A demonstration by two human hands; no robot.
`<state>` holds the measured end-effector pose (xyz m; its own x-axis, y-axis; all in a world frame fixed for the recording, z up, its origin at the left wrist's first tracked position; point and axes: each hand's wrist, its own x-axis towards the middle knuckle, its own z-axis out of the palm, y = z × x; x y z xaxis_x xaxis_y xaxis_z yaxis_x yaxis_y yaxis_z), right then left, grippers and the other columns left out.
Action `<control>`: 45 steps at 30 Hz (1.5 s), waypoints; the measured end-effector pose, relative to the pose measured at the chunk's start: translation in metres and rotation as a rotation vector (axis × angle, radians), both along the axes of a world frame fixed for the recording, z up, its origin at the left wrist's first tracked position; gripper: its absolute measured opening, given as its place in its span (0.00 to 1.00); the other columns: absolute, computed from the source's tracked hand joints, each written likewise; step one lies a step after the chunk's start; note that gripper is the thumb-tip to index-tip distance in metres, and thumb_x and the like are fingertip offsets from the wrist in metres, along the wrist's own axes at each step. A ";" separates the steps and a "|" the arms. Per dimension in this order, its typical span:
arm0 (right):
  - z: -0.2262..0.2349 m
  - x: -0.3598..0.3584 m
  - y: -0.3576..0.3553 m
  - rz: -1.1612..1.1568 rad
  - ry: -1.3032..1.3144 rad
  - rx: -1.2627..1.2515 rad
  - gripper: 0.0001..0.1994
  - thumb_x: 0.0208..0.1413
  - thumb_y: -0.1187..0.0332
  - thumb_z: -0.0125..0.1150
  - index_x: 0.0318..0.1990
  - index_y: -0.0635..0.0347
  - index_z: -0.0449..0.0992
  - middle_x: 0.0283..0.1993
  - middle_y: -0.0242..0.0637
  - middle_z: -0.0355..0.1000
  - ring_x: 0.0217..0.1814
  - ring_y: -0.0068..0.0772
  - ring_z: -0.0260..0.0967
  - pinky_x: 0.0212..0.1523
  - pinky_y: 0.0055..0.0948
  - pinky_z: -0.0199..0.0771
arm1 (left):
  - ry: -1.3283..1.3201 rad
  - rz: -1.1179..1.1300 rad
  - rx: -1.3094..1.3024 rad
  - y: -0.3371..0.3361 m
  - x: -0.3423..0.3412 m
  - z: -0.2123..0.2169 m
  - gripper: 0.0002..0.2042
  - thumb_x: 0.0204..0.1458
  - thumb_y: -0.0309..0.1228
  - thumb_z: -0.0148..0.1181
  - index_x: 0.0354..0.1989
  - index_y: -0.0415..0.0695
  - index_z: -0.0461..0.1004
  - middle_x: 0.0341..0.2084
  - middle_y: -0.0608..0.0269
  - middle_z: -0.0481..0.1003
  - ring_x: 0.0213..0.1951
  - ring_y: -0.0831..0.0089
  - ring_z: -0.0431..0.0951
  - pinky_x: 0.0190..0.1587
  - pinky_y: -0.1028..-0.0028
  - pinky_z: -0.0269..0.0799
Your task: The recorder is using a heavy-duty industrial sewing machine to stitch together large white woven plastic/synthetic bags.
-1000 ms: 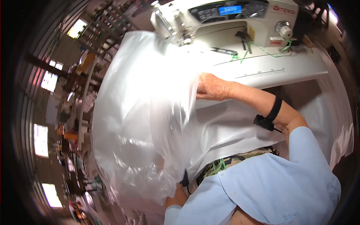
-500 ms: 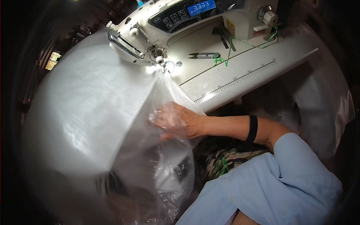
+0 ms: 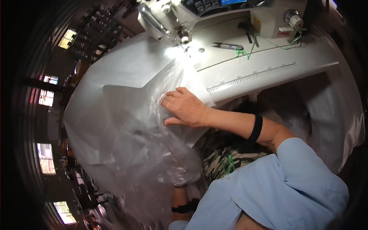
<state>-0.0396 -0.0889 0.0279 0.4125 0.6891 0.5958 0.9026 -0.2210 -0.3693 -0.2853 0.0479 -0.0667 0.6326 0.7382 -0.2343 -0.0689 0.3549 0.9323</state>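
Since half a second ago, the bare right hand (image 3: 186, 109) has come out from behind the crumpled clear plastic film (image 3: 126, 126) and lies uncovered against it mid-frame, fingers loosely curled, any grip unclear; the film spreads farther over the white plastic sheet (image 3: 126, 61) at left, suggesting the layers are still being arranged below the white sewing machine (image 3: 268, 23) at upper right. The left hand, apart at lower centre, is obscured by film, its hold unreadable; glare hides the needle, and the blue display (image 3: 233, 1) is cut off

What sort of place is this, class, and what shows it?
Probably a sewing workshop: it has a sewing machine, snips and a whitish translucent sheet reaching up to the machine.
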 end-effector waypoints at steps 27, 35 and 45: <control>-0.178 -0.007 -0.074 -0.740 0.657 -0.049 0.39 0.50 0.51 0.67 0.64 0.64 0.59 0.69 0.52 0.55 0.72 0.54 0.50 0.65 0.56 0.56 | 0.542 -0.316 0.691 -0.013 -0.150 0.077 0.15 0.63 0.27 0.53 0.55 0.34 0.75 0.43 0.58 0.82 0.42 0.72 0.82 0.39 0.75 0.77; -0.146 -0.001 -0.082 -0.316 0.620 -0.324 0.18 0.56 0.68 0.54 0.54 0.65 0.73 0.47 0.53 0.76 0.55 0.47 0.72 0.60 0.48 0.64 | 0.337 -0.256 1.208 0.022 0.000 0.114 0.12 0.63 0.24 0.51 0.49 0.37 0.80 0.42 0.60 0.82 0.45 0.75 0.80 0.48 0.75 0.74; -0.013 -0.089 -0.177 0.549 1.518 -0.353 0.18 0.65 0.61 0.57 0.52 0.69 0.76 0.45 0.30 0.76 0.46 0.22 0.70 0.49 0.24 0.71 | 0.256 -0.166 0.992 0.020 0.069 0.115 0.15 0.59 0.37 0.64 0.43 0.35 0.80 0.22 0.69 0.77 0.25 0.82 0.70 0.29 0.78 0.68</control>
